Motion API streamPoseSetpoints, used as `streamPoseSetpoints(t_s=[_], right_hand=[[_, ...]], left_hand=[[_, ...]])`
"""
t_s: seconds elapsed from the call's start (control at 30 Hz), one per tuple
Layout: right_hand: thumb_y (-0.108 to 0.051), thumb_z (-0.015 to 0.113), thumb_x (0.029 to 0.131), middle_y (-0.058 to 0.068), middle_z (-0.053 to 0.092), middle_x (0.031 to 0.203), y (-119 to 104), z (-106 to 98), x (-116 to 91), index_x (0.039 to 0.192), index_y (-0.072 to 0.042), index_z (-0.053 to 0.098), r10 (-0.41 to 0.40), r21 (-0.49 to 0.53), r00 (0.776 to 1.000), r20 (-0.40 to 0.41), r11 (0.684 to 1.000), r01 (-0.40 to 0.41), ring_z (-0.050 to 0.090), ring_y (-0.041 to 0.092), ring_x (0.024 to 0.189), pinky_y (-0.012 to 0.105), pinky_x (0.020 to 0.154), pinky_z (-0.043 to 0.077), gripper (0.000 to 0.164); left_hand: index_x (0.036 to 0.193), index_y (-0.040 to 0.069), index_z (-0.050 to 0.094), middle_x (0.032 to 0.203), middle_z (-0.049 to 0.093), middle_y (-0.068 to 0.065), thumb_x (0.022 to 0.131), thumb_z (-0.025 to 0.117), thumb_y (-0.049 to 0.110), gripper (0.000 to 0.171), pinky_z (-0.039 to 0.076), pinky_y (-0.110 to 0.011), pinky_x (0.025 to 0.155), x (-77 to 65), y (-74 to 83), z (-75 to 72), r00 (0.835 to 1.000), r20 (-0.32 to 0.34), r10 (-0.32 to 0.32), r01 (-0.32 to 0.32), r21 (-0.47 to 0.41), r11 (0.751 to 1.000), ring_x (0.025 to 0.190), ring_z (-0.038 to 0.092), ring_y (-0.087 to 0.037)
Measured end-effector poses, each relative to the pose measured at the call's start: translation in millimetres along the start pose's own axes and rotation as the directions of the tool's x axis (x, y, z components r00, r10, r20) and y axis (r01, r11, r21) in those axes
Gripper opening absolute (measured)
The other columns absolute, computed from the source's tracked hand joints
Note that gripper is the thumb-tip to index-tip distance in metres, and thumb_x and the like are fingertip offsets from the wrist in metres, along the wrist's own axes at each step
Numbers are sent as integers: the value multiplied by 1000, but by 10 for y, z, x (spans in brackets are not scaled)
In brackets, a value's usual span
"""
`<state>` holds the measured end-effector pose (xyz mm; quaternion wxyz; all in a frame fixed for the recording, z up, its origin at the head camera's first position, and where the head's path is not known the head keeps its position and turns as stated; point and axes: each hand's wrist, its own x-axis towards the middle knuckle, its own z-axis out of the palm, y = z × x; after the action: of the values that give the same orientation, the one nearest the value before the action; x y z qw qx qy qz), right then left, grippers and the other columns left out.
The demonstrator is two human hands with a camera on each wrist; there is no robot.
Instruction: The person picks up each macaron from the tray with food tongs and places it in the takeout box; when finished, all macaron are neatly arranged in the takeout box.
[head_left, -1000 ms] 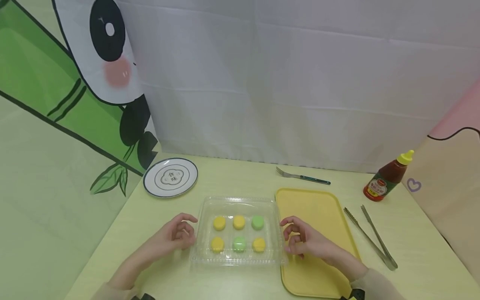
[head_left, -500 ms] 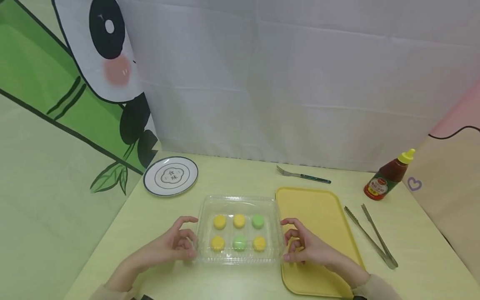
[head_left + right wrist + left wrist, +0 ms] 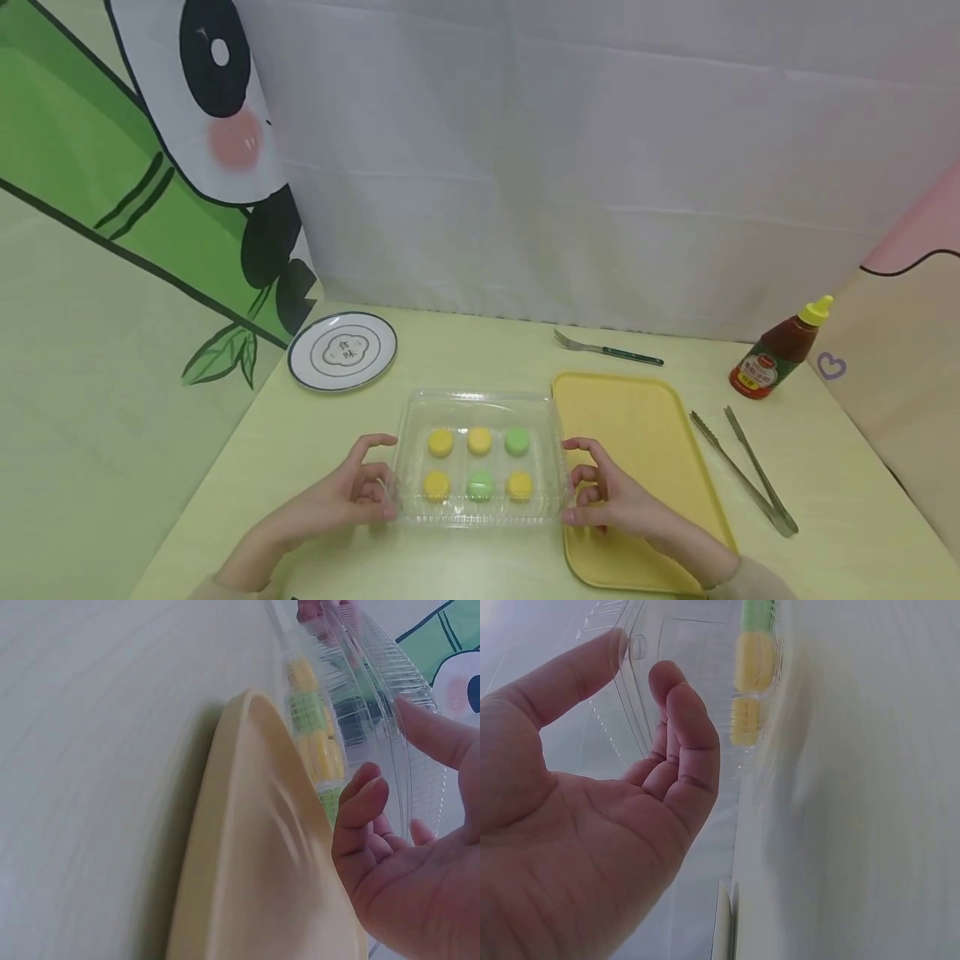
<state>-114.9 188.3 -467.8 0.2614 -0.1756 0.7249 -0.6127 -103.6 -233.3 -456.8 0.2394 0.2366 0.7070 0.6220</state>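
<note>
A clear plastic clamshell box (image 3: 480, 407) lies at the middle of the table, its lid down, with several yellow macarons (image 3: 440, 442) and green macarons (image 3: 517, 442) inside in two rows. At its left side my left hand (image 3: 341, 492) grips the edge; the left wrist view shows the thumb on the rim and the other fingers curled below. On the opposite side my right hand (image 3: 618, 492) grips the box likewise, above the yellow tray (image 3: 637, 433), its thumb on the rim in the right wrist view. Fingertip contact under the rim is partly hidden.
A white plate (image 3: 342, 352) with a blue rim sits at the back left. Behind the tray lies a fork (image 3: 607, 350) with a dark green handle. Metal tongs (image 3: 742, 475) and a red sauce bottle (image 3: 774, 358) with a yellow cap are to the right.
Both hands have closed in on the box's sides, with the thumbs moving down toward its front corners and the index fingers stretching along the edges. The box has barely moved.
</note>
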Motion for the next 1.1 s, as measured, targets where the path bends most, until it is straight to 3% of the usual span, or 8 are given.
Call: streamPoseSetpoints(t_s=[0.13,0.27,0.43,0.6,0.83,1.1], right_hand=[[-7,77,87,12,45,103,-13,45,-33,147,-12,20,10,4,999,-31,1000,-10,53,11,69,22,50,40,83],[-10,77,87,8,49,99,-21,89,-72,141,-6,22,48,7,997,-63,999,-48,51,10,67,22,50,39,77],[-17,75,90,4,55,89,-1,112,-103,124,-1,40,115,5,992,-61,993,-115,48,12,59,22,48,37,51],[-23,68,96,2,56,76,23,113,-109,103,2,59,148,14,989,20,989,-148,43,10,55,20,45,34,27],[-22,63,99,-1,53,67,30,135,-120,95,19,52,136,83,986,98,986,-144,45,7,52,19,46,36,43],[-18,60,100,-2,53,67,22,161,-125,93,23,47,121,171,985,124,975,-141,47,6,53,19,49,38,44]], left_hand=[[145,4,12,103,56,-13,91,70,3,79,52,-27,74,-1,1,16,1000,-18,-26,26,5,1000,82,62,-15],[130,0,16,103,57,-13,90,70,2,68,51,-27,73,-14,4,28,998,-34,-47,47,2,999,82,63,-16],[112,0,25,94,60,-9,91,69,4,49,48,-27,72,-25,5,36,994,-46,-96,96,2,995,79,61,-17],[105,1,45,79,58,-5,95,66,16,28,46,-27,67,-39,-7,29,981,-20,-195,196,25,980,70,56,-16],[95,-11,59,77,61,-8,101,58,19,30,47,-23,64,-29,-71,17,979,97,-181,181,15,983,66,56,-10],[96,-19,60,81,67,-8,100,57,15,35,47,-20,62,4,-89,42,977,148,-155,170,-94,981,64,55,-7]])
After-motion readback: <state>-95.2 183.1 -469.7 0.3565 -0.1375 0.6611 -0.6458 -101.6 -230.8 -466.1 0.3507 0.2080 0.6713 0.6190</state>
